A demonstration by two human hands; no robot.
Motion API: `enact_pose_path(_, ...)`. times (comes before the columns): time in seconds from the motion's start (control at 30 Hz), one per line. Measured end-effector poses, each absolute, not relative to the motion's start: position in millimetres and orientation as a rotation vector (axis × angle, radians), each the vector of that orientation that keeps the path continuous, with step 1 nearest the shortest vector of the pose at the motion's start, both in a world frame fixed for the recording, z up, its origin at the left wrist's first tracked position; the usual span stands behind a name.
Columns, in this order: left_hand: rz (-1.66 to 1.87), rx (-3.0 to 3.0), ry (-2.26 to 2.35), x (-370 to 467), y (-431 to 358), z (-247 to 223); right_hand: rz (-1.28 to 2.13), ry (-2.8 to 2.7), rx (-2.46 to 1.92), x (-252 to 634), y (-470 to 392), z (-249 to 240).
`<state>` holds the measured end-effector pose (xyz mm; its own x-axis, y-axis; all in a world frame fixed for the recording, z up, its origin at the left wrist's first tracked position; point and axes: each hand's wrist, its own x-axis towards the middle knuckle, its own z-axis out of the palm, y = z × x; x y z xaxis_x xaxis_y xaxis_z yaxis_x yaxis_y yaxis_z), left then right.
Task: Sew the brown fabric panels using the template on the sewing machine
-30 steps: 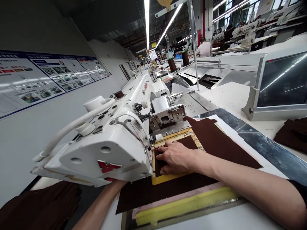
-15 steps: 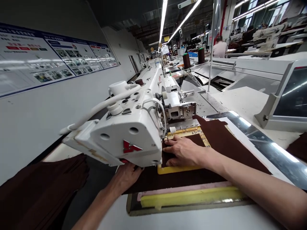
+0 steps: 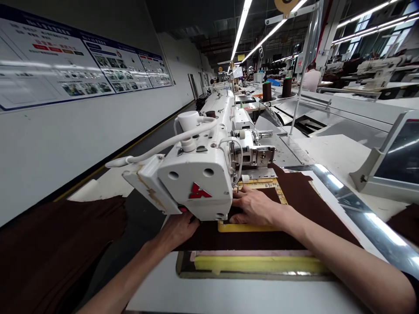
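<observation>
Dark brown fabric (image 3: 322, 209) lies under the white sewing machine head (image 3: 193, 174), with a yellow frame (image 3: 250, 227) on top of it. My right hand (image 3: 255, 206) rests inside that frame, fingers spread and pressed down on the cloth close to the needle area. The machine head covers some of its fingertips. At the machine's lower left, my left hand (image 3: 179, 229) touches the fabric's edge. Its fingers reach under the machine head and are mostly hidden, so what they hold cannot be seen.
Stacked brown fabric (image 3: 65, 244) hangs at the left. A yellow strip (image 3: 255, 263) runs along the near edge of the work plate. To the right stands a screen (image 3: 397, 157). Brown thread cones (image 3: 286, 87) and a seated person (image 3: 311, 78) are farther back.
The camera view has turned, so the machine sits farther right in the picture. My right hand stays on the cloth inside the frame, and my left hand stays beside the machine head.
</observation>
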<state>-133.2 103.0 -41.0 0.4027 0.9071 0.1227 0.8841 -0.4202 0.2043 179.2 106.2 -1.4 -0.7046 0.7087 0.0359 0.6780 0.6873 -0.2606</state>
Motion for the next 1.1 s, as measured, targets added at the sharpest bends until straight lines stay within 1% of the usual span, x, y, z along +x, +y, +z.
enact_pose_path(0.2, 0.207, 2.570, 1.694, -133, 103, -45, 0.352, -2.771, -1.155, 179, 111, -1)
enact_pose_path(0.47, 0.140, 2.555, 1.731, -134, 96, -34, 0.346, -2.759, -1.165, 174, 111, 0)
enact_pose_path(1.1, 0.438, 2.592, 1.564, -147, 82, 0, 0.329, -2.763, -1.156, 177, 106, -2)
